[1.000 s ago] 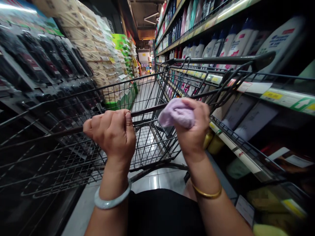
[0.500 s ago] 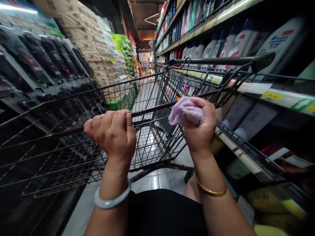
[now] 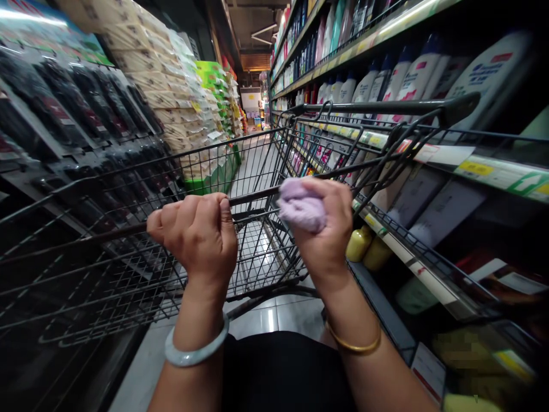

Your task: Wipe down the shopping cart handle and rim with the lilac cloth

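A dark wire shopping cart (image 3: 257, 252) stands sideways in front of me, with its handle (image 3: 386, 106) at the right. My left hand (image 3: 197, 232) is wrapped round the cart's near top rail, a pale bangle on its wrist. Bunched in my right hand (image 3: 328, 220) is a lilac cloth (image 3: 302, 206), which lies against the same rail, further right. A gold bangle circles the right wrist. The fingertips of the right hand are partly hidden by the cloth.
Shelves of shampoo bottles (image 3: 418, 74) run along the right, close to the cart handle. On the left are hanging dark packages (image 3: 81, 109) and stacked paper packs (image 3: 150, 74). A tiled aisle (image 3: 251, 157) leads away between them. Yellow bottles (image 3: 359, 243) sit low at the right.
My right hand has moved left along the rail with the lilac cloth, closer to my left hand. The left hand and the cart have stayed in place.
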Available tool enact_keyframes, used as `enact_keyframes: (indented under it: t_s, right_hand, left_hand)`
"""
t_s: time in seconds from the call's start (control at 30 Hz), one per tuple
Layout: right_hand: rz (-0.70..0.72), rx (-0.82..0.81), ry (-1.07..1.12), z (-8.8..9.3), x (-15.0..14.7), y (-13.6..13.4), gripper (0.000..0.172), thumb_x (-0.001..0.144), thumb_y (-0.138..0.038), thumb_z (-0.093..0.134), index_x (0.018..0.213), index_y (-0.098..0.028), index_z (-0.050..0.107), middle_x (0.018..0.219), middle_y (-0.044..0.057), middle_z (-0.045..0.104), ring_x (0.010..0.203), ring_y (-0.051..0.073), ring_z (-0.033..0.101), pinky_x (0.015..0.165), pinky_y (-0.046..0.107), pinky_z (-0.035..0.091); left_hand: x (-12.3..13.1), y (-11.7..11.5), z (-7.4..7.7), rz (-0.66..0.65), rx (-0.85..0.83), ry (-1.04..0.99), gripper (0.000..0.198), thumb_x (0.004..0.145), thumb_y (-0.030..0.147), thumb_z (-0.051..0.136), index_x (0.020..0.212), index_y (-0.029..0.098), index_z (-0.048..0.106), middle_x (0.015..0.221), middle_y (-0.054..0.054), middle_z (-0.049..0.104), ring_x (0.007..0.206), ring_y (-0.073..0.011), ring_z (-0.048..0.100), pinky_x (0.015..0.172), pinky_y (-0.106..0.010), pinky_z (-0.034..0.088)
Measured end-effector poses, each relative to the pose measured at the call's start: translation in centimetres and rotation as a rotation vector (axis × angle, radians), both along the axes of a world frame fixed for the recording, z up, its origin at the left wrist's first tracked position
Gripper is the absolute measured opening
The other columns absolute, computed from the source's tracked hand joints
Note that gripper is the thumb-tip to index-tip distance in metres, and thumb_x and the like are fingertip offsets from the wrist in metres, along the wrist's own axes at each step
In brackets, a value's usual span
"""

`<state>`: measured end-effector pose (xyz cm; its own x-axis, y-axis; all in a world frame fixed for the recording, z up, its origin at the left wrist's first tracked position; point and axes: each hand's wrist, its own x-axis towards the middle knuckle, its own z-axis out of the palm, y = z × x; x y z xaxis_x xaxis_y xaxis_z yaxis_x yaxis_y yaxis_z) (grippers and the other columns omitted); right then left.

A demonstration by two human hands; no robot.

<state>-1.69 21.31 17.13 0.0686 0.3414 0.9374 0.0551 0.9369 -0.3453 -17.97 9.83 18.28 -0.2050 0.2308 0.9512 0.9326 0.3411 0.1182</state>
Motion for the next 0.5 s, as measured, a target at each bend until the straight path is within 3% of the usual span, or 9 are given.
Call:
enact_keyframes:
  t_s: [0.07, 0.13, 0.33, 0.5]
  right_hand:
    - [0.120, 0.045, -0.134, 0.3, -0.5, -1.0, 0.029, 0.095, -0.041, 0.074, 0.119, -0.025, 0.074, 0.113, 0.008, 0.072, 0.110, 0.025, 0.068, 0.098, 0.045, 0.061]
    - [0.157, 0.051, -0.132, 0.5, -0.2, -0.8, 0.027, 0.094, -0.039, 0.075, 0.117, -0.025, 0.075, 0.112, 0.007, 0.072, 0.108, 0.024, 0.069, 0.096, 0.044, 0.061]
    - [-0.089, -0.067, 0.193, 0.2, 1.2, 2.0, 0.029, 0.091, -0.039, 0.081, 0.116, -0.024, 0.076, 0.113, 0.009, 0.074, 0.107, 0.025, 0.068, 0.097, 0.045, 0.060]
    - [0.044, 0.000, -0.097, 0.0, -0.6, -1.0, 0.030, 0.093, -0.040, 0.077, 0.119, -0.025, 0.074, 0.112, 0.008, 0.071, 0.109, 0.026, 0.068, 0.099, 0.045, 0.060]
  left_hand:
    - [-0.1, 0.0, 0.0, 0.003, -0.006, 0.010, 0.036, 0.112, 0.044, 0.045, 0.099, 0.025, 0.073, 0.091, -0.007, 0.071, 0.095, -0.0293, 0.057, 0.100, -0.049, 0.031]
    - [0.0, -0.1, 0.1, -0.001, -0.014, 0.023, 0.036, 0.112, 0.043, 0.045, 0.099, 0.025, 0.072, 0.090, -0.007, 0.071, 0.093, -0.0290, 0.057, 0.098, -0.049, 0.031]
    - [0.2, -0.1, 0.2, -0.025, -0.007, 0.026, 0.034, 0.112, 0.042, 0.046, 0.099, 0.025, 0.073, 0.089, -0.006, 0.071, 0.092, -0.0281, 0.057, 0.099, -0.048, 0.030]
    - [0.1, -0.1, 0.2, -0.014, -0.009, 0.003, 0.036, 0.112, 0.044, 0.046, 0.099, 0.025, 0.073, 0.092, -0.007, 0.073, 0.095, -0.0291, 0.058, 0.101, -0.050, 0.030]
